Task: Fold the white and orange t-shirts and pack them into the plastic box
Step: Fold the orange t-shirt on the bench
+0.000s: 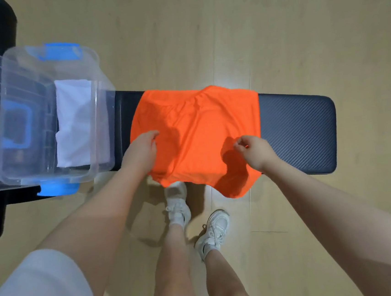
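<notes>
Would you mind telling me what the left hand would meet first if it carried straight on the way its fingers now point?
Most likely only more orange t-shirt: the left hand already lies on it, fingers pointing up and slightly right across the cloth. Past the far edge comes bare floor. Depth is hard to judge.

Bare forearms, light grey short sleeve [36,289], white trainers [198,221]

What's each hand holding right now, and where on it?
Both hands are on the orange t-shirt. The right hand pinches a raised fold near its near edge. The left hand rests on its left side; its grip cannot be told.
</notes>
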